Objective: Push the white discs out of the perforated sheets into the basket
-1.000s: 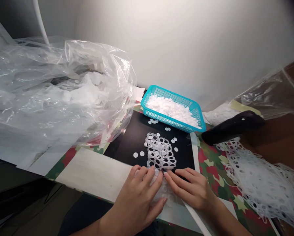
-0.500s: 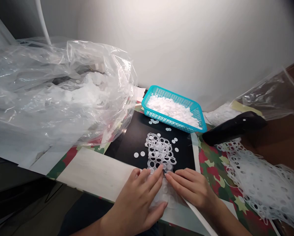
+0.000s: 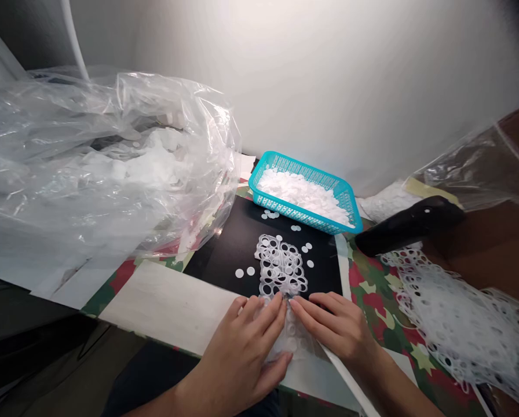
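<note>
Head view: the left hand [image 3: 242, 353] and right hand [image 3: 337, 330] meet, fingertips [image 3: 279, 301] together on a light, floppy white perforated plastic sheet [image 3: 281, 267], best held beyond the fingers; any clamping is unclear.

No words, labels, brands, numbers or signs can be read anywhere in this view.

Plain off-white wall [image 3: 329, 75] across the back, brightest upper middle & dimming to near-black in top rt corner. Thin white tube [image 3: 73, 35] in front of it at top left (pipe or cable, can't tell). Table w/ red-green camo-print cover [image 3: 383, 324] sits against the wall, brown wood surface [image 3: 494, 255] to its rt, dark floor [image 3: 81, 365] below on the lt.
</note>
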`<state>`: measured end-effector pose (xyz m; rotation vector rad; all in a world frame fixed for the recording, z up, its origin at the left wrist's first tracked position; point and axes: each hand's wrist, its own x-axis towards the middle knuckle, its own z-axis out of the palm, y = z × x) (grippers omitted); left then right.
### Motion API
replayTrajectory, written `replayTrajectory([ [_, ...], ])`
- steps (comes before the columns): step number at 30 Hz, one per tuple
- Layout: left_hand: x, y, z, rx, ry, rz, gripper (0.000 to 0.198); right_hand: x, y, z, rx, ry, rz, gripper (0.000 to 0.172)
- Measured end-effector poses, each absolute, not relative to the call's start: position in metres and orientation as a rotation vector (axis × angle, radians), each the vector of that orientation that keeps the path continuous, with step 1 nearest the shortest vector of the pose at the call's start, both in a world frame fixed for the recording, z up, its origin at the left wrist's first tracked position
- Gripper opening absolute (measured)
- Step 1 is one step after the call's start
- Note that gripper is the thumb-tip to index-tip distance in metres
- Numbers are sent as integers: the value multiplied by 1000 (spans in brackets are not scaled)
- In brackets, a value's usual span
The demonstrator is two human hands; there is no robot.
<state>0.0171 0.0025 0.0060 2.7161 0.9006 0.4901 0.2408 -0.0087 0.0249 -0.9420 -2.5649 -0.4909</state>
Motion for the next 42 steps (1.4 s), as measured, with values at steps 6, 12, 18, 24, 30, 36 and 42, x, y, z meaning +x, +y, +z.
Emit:
replayTrajectory([
  [6, 16, 3, 9, 2715, 877, 481, 47, 241, -8, 23, -989, -2497, -494, 22],
  [12, 17, 3, 8, 2719, 874, 504, 47, 247, -5, 16, -1059, -2404, -489, 30],
  [18, 17, 5, 7, 2702, 871, 516, 45, 247, 0, 14, -1102, -2369, -473, 33],
  [24, 17, 3, 6, 2687, 862, 536, 45, 246, 6, 14, -1118, -2295, -466, 36],
  [30, 18, 3, 6, 2662, 872, 533, 44, 243, 9, 18, -1145, -2215, -477, 34],
  [36, 20, 0, 7, 2650, 889, 528, 43, 242, 9, 15, -1151, -2166, -483, 39],
  [42, 21, 0, 8, 2645, 906, 565, 42, 243, 7, 15, -1052, -2128, -477, 47],
])
